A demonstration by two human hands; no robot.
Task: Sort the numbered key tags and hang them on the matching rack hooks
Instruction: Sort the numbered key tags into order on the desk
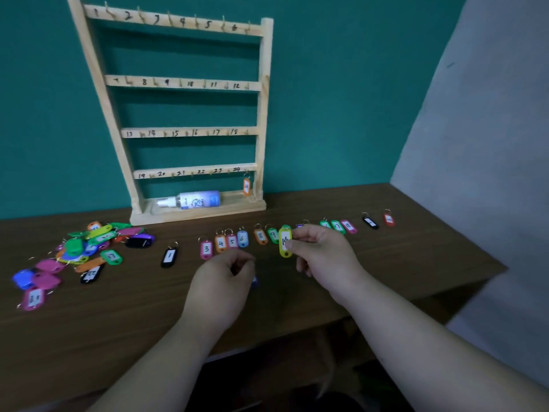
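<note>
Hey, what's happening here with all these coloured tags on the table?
A person is sorting key tags on a table. The right hand pinches a yellow tag marked 14 by a row laid out in number order. The left hand is curled, contents unclear. An unsorted pile lies at left. One orange tag hangs on the rack, under 24.

The right hand (320,251) pinches a yellow-green tag marked 14 (285,242), held upright in line with the row of tags (242,238) laid left to right across the wooden table (401,263): black 1, pink 3, orange 4, and onward. The left hand (225,281) hovers nearer, fingers curled; a purple scrap at its right edge is too blurred to name. A loose heap of tags (89,248) lies at the left. Against the teal wall stands the wooden rack (184,83), an orange tag (246,186) hanging at hook 24 and a white bottle (193,200) lying in its base.
</note>
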